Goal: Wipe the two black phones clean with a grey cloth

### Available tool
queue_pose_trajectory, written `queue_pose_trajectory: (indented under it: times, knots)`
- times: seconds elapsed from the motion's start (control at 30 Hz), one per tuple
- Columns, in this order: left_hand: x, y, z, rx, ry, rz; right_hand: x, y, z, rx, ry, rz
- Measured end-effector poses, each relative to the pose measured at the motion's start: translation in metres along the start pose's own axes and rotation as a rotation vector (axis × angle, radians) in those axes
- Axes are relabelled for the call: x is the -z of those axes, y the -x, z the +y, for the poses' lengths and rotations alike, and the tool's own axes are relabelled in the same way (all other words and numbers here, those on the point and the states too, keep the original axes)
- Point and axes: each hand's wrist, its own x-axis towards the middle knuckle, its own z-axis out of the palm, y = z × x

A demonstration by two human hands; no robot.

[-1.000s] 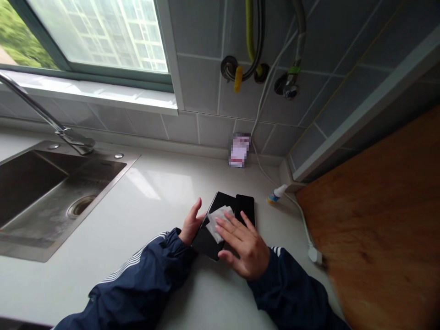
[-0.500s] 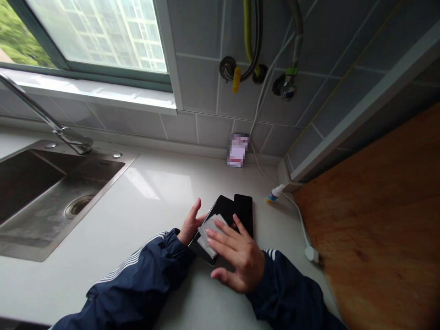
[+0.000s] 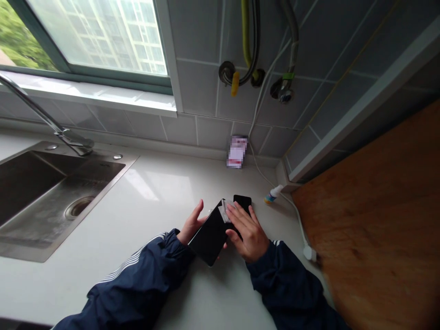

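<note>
One phone (image 3: 242,200) peeks past right grip (image 3: 250,234), splayed over tissue (image 3: 223,212); left grip (image 3: 191,225) clasps tablet (image 3: 209,236).

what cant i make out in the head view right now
In the head view:
- Left hand: most fingers hidden behind the tablet.
- Cloth: partly covered by the right hand.
- Phone: lower part hidden by the right hand.
- Bottle: label too small to read.
- Item by the wall: masked by pixelation.
- Faucet: cut off by the left edge.
</note>
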Motion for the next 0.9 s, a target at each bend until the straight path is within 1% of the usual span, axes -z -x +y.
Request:
queue_pose_trajectory:
  times: [0.1,0.17,0.2,0.3,0.37,0.43,0.47,0.53,0.6,0.7,0.77,0.8,0.9]
  knots:
    - [0.0,0.0,0.0,-0.028,0.006,0.021,0.0,0.001,-0.011,0.019,-0.007,0.018]
    - [0.001,0.0,0.0,-0.064,0.036,0.047,-0.001,0.002,-0.028,0.069,-0.035,0.033]
    - [0.002,0.0,0.0,-0.076,0.063,0.059,-0.002,0.003,-0.038,0.098,-0.066,0.073]
    - [0.004,0.001,-0.001,-0.059,0.13,0.081,-0.005,0.007,-0.064,0.273,-0.146,0.098]
    - [0.004,0.001,-0.001,-0.043,0.149,0.088,-0.006,0.009,-0.073,0.325,-0.165,0.108]
    - [0.002,0.001,-0.002,-0.043,0.156,0.086,-0.006,0.009,-0.07,0.336,-0.151,0.088]
    - [0.001,0.0,-0.002,-0.052,0.161,0.082,-0.005,0.008,-0.064,0.305,-0.13,0.073]
    - [-0.002,-0.001,-0.001,-0.062,0.151,0.07,-0.001,0.005,-0.048,0.179,-0.054,0.025]
    - [-0.006,-0.001,0.0,-0.035,0.11,0.05,0.002,0.001,-0.03,0.078,0.02,0.007]
    - [-0.008,0.001,0.001,0.028,0.041,-0.012,0.004,-0.001,-0.013,-0.033,0.087,0.045]
    - [-0.007,0.001,0.001,0.03,0.029,-0.033,0.004,-0.001,-0.014,-0.059,0.092,0.054]
    - [-0.006,0.001,0.001,0.018,0.033,-0.03,0.003,0.0,-0.017,-0.049,0.083,0.05]
    - [0.0,-0.001,-0.001,-0.047,0.072,-0.003,-0.001,0.004,-0.039,0.062,0.016,0.029]
